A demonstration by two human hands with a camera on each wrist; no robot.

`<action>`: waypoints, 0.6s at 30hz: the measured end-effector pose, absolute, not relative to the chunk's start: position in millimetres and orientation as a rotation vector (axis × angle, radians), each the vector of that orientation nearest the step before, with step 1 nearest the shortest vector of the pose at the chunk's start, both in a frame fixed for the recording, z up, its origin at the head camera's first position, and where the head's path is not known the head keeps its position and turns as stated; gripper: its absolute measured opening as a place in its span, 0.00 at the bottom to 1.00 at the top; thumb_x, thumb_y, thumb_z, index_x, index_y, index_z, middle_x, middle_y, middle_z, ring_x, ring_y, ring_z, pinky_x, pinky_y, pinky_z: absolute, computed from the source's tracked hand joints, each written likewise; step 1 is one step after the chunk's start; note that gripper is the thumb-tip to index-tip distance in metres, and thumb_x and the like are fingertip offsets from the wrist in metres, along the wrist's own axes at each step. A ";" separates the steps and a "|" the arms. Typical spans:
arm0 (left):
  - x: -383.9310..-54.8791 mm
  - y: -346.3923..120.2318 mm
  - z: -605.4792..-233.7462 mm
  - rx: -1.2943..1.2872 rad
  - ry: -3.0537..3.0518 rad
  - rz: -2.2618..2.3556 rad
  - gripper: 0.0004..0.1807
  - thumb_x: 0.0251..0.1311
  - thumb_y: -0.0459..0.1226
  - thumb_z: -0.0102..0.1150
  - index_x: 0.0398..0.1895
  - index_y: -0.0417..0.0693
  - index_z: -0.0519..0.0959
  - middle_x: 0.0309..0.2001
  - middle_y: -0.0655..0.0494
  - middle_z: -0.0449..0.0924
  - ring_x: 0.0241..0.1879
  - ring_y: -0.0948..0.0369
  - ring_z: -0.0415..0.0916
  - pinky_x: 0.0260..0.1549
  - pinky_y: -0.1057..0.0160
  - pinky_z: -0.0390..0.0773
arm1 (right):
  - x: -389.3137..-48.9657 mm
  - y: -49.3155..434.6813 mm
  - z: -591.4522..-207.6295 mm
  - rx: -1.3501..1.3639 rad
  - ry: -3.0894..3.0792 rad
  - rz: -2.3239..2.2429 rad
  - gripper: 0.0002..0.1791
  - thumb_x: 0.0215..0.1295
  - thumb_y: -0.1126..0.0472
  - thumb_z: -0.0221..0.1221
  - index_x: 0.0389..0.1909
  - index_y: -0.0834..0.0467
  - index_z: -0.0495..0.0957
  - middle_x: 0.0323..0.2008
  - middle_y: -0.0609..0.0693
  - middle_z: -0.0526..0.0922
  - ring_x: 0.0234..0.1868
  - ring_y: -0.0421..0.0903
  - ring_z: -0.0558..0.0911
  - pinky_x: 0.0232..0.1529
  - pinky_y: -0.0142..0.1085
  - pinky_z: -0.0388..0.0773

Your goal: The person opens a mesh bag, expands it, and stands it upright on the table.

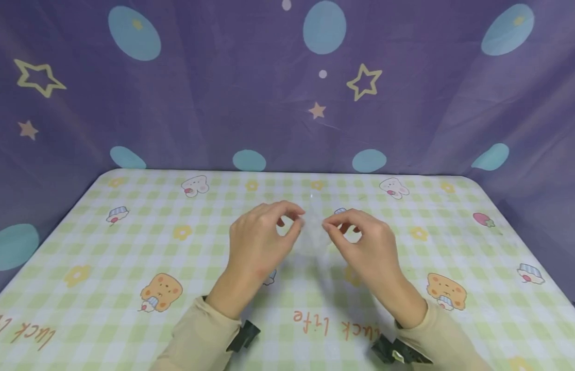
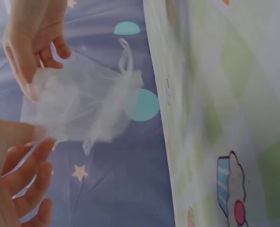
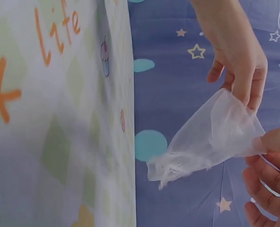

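A small sheer white drawstring pouch [image 2: 83, 104] hangs between my two hands, above the table. My left hand [image 1: 259, 237] pinches one upper corner of it between thumb and forefinger. At the opposite corner, my right hand [image 1: 366, 242] pinches the cloth the same way. The gathered neck of the pouch [image 3: 201, 137] points down toward the table, and a thin white cord loop [image 2: 125, 56] sticks out from it. From the head the pouch is so see-through that it barely shows against the tablecloth. Nothing can be made out inside it.
A table with a green-and-white checked cloth [image 1: 213, 288] printed with cartoon figures lies below my hands. Behind its far edge hangs a purple curtain [image 1: 250, 103] with stars and blue ovals. Dark straps [image 1: 243, 336] sit at my sleeves.
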State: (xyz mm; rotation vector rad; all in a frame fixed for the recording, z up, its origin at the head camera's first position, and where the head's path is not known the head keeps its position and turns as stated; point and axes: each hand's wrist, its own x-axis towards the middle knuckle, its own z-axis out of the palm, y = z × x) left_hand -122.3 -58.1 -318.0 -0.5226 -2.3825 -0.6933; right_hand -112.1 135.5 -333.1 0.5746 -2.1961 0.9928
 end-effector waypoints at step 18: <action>-114.5 -53.8 -315.5 -0.576 -2.445 -0.620 0.06 0.57 0.47 0.70 0.37 0.62 0.88 0.39 0.68 0.83 0.30 0.64 0.79 0.24 0.64 0.74 | -112.8 137.5 -333.6 0.597 -2.184 0.882 0.06 0.55 0.68 0.71 0.32 0.54 0.87 0.28 0.42 0.85 0.27 0.37 0.78 0.24 0.25 0.66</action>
